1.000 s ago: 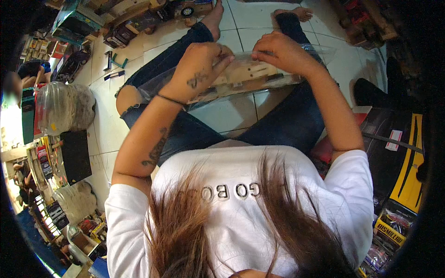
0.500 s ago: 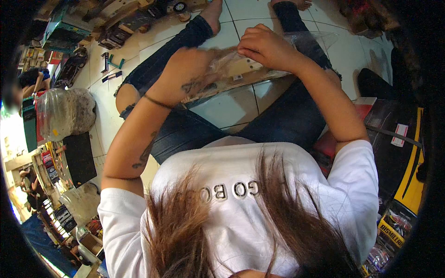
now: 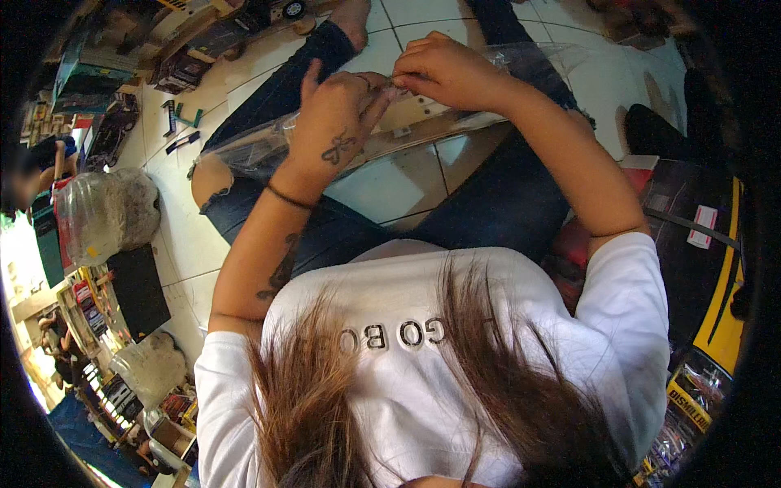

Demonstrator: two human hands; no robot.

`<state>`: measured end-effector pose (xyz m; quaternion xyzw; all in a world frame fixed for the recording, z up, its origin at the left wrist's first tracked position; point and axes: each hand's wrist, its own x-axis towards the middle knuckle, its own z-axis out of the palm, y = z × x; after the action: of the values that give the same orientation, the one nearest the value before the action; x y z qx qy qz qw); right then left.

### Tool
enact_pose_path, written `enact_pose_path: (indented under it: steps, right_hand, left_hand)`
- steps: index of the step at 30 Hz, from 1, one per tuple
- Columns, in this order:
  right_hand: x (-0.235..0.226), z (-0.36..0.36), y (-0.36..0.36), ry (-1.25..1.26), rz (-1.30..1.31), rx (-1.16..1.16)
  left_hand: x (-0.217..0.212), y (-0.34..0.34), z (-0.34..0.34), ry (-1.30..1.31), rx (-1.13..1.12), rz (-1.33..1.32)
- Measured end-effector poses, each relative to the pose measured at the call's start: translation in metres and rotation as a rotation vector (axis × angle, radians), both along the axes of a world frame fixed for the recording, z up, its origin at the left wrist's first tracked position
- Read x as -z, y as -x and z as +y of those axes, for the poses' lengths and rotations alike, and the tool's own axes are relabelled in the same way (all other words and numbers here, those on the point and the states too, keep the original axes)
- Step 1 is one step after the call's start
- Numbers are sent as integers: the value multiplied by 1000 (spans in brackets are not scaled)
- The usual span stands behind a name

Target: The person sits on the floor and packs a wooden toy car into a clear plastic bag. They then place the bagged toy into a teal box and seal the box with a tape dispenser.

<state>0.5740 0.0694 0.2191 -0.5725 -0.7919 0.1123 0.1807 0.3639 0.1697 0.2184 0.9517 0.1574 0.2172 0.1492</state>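
Note:
Across my legs lies a long pale wooden board (image 3: pixel 419 130) with small dark holes, partly covered by a clear plastic sheet (image 3: pixel 259 149). The sheet spreads over my left knee, and its other end reaches beyond my right wrist. My left hand (image 3: pixel 340 104) and my right hand (image 3: pixel 446 71) meet above the board with fingertips nearly touching. Both pinch the plastic between them, and the left hand has one digit sticking up. What exactly lies between the fingertips is too small to make out.
On the tiled floor to the left lie small dark and green pieces (image 3: pixel 185 116). Beyond them stands a large plastic-wrapped bundle (image 3: pixel 110 213). Model vehicles (image 3: pixel 179 71) line the far left. At right are a black-and-yellow box (image 3: pixel 691 236) and packaged goods (image 3: pixel 679 415).
My left hand, blurred before, has come to rest with its fingers against those of my right hand. The plastic now shows spread out over my left knee. The view has shifted slightly.

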Motion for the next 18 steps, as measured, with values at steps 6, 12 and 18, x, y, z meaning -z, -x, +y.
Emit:
enact_pose_path:
  steps: [6, 12, 18]
  right_hand:
    - [-7, -33, -77, 0, -205, 72]
    - [-69, -91, -128, -229, -516, 737]
    - [-7, -24, -6, -289, -263, -7]
  left_hand:
    - [6, -12, 7, 467, 39, 34]
    - [-4, -12, 3, 619, 26, 65]
    - [13, -12, 19, 656, 117, 145]
